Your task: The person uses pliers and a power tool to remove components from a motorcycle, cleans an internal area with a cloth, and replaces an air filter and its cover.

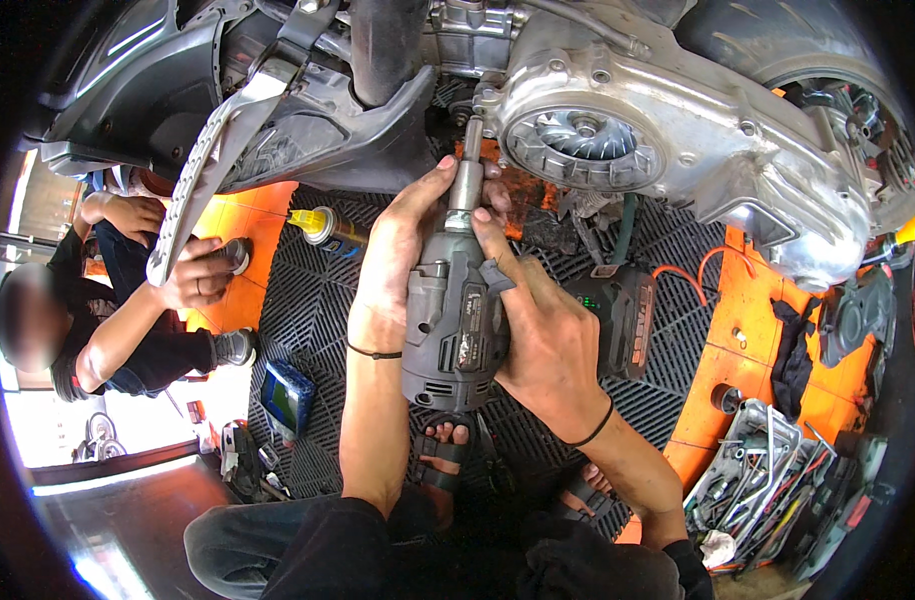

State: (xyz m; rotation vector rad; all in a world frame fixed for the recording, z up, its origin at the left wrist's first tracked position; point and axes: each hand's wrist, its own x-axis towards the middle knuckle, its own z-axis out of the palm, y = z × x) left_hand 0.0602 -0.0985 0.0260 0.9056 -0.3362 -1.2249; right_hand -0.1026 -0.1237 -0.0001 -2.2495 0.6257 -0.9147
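A dark grey cordless impact wrench points away from me, held in both hands. My right hand is wrapped round its handle, and its battery with green lights sticks out to the right. My left hand supports the front of the wrench, its fingers closed around the long steel socket. At its far end the socket reaches a bolt spot on the left edge of the silver engine case; I cannot tell whether it is seated. A finned fan wheel shows in the case's round opening.
Black plastic fairing and a footrest hang at upper left. A co-worker's hand is beside the footrest. A yellow-capped spray can and a blue box lie on the black mat. A tool tray is at right.
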